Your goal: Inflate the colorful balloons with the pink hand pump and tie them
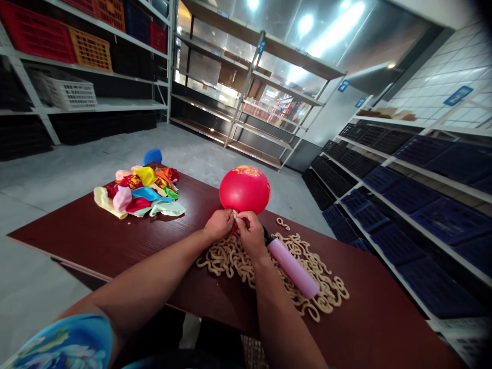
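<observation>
An inflated red balloon [245,188] with a yellow print on top stands over the dark red table [96,236]. Both hands pinch at its neck. My left hand [218,224] is closed on the neck from the left. My right hand [249,231] is closed on it from the right, and a thin cream band shows between the fingers. Under the hands lies a heap of cream rubber bands [292,266]. A pink hand pump [292,266] rests on that heap beside my right wrist.
A pile of limp balloons in many colours [140,193] lies at the table's far left, with a blue balloon [152,156] behind it. Metal shelves with red, orange and white crates stand at the left, bare shelves at the back, and dark blue crates line the right.
</observation>
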`<state>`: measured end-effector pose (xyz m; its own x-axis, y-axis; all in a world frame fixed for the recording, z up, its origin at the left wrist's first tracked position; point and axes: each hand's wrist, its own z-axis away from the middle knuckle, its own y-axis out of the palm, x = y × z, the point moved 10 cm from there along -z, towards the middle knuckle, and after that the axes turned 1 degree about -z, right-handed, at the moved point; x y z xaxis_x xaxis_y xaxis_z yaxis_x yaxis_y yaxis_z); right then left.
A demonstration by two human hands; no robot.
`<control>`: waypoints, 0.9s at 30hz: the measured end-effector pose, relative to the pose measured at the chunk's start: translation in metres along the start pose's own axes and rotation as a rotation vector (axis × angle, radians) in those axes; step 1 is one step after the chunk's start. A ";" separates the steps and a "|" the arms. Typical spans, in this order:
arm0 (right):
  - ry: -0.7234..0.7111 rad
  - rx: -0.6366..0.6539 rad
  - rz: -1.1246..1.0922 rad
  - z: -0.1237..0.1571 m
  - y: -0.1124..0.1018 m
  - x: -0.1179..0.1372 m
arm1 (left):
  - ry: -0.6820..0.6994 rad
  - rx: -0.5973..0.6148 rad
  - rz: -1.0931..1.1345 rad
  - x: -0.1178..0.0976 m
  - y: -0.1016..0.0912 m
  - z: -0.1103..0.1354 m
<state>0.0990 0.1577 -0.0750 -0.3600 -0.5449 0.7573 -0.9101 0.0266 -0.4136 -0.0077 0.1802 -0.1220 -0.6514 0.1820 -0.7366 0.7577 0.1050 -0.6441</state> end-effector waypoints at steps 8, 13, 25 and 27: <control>0.473 0.014 -0.422 0.011 0.017 -0.045 | 0.092 0.012 -0.086 -0.017 -0.004 0.005; 0.372 0.076 -0.244 0.007 0.013 -0.035 | 0.097 0.017 -0.046 -0.016 -0.001 0.004; 0.129 -0.266 0.285 0.005 -0.017 -0.014 | 0.079 0.067 0.178 -0.012 0.013 0.001; 0.071 -0.267 0.303 0.004 -0.016 -0.009 | 0.069 0.064 0.179 -0.010 0.012 0.001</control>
<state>0.1178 0.1585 -0.0771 -0.6246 -0.4199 0.6585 -0.7788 0.3982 -0.4848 0.0078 0.1789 -0.1227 -0.5008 0.2589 -0.8260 0.8555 0.0029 -0.5178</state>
